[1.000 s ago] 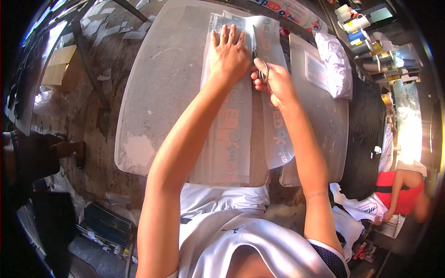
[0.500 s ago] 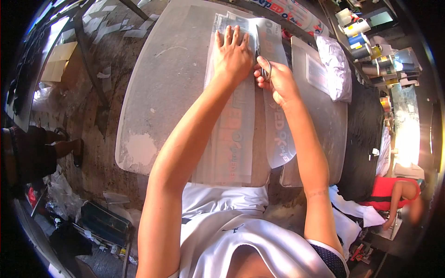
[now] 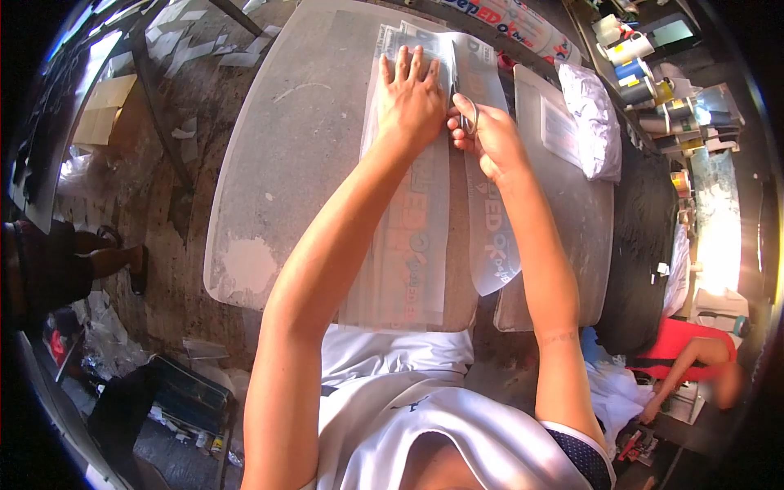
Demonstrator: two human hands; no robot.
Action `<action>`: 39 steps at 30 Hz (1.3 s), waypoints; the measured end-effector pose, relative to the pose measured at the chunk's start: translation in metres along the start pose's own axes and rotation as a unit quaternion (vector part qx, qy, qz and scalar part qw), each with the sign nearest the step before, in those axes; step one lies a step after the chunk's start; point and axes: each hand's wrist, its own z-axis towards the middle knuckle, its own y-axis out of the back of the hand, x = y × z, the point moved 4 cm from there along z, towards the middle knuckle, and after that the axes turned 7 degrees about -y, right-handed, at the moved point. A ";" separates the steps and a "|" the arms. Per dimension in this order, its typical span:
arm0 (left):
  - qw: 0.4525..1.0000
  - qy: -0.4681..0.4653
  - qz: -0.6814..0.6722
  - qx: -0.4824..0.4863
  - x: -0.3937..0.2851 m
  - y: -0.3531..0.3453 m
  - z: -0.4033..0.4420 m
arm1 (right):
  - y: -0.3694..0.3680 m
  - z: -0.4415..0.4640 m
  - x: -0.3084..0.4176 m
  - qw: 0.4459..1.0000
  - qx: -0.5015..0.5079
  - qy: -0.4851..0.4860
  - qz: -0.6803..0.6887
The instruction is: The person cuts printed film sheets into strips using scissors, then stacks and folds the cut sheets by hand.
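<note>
My left hand lies flat with fingers spread on a long translucent printed sheet at the far part of the grey table. Just right of it, my right hand is wrapped round the handles of metal scissors. The blades point away from me, along the gap between the long sheet and a separated strip. That strip bears red and blue lettering and hangs in a curve under my right forearm. At the far end the two pieces meet.
A second grey panel at the right holds a white plastic-wrapped bundle. Thread spools stand at the upper right. A person in red sits at the lower right. Another person's leg shows at the left, near a cardboard box.
The view has shifted slightly. Both hands keep nearly the same places on the sheet and scissors. The person in red has leaned and moved their arm over white cloth.
</note>
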 end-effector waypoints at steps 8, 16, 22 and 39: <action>1.000 -0.002 0.002 0.003 0.000 -0.002 0.000 | 0.002 0.007 -0.001 1.000 0.002 -0.001 0.012; 0.998 0.014 -0.014 0.065 0.000 0.003 0.002 | 0.003 0.014 0.002 1.000 0.000 0.003 0.009; 0.998 0.010 -0.018 0.059 -0.001 0.006 0.001 | 0.006 0.019 0.003 1.000 0.004 0.006 0.005; 0.998 0.010 -0.054 0.024 0.000 0.005 0.001 | 0.022 0.080 0.027 0.999 0.022 0.022 0.029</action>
